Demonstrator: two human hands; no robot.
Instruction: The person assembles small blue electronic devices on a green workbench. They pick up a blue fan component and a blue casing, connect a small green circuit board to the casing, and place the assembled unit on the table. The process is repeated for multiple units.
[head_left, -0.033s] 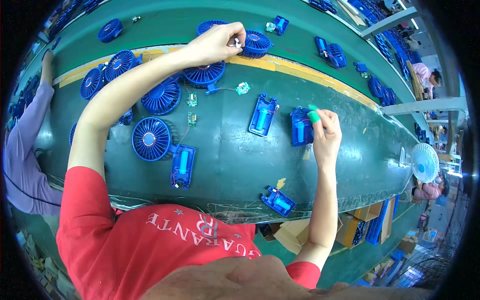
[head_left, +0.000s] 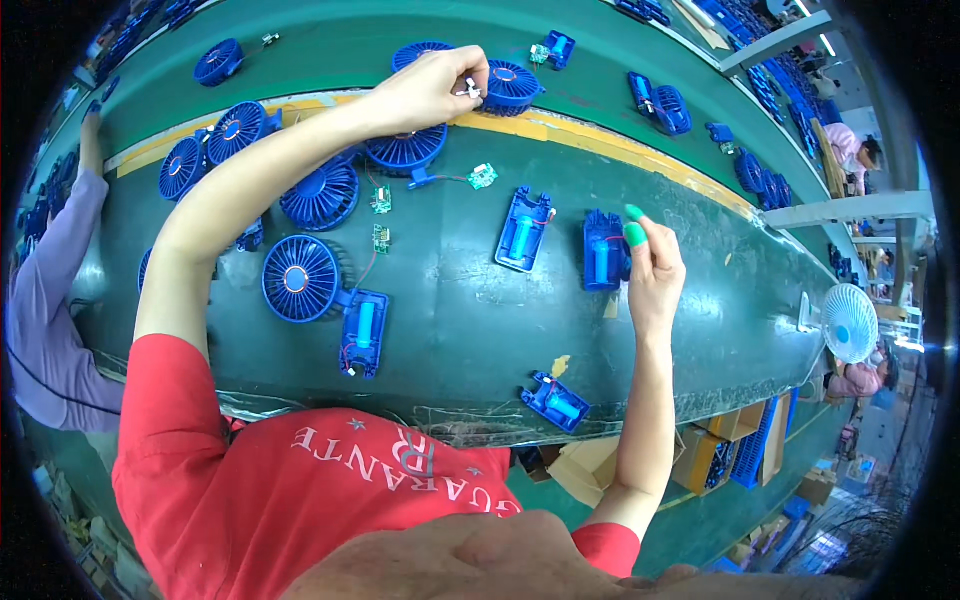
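1. While the left hand stretches far across the green table, its fingers are pinched around a small white part, held just beside a blue fan head near the yellow stripe.
2. Nearer in, the right hand grips the edge of a blue handle housing with a battery cell showing inside; two fingertips wear green covers.
3. Just to the left of that housing lies another open blue housing, apart from it.
4. Further left, small green circuit boards lie between the housings and a cluster of blue fan heads.
5. Close to the person's red shirt sits a fan joined to its open handle, and a loose blue housing rests at the table's near edge.
6. At the left edge, another person's purple sleeve reaches onto the table.
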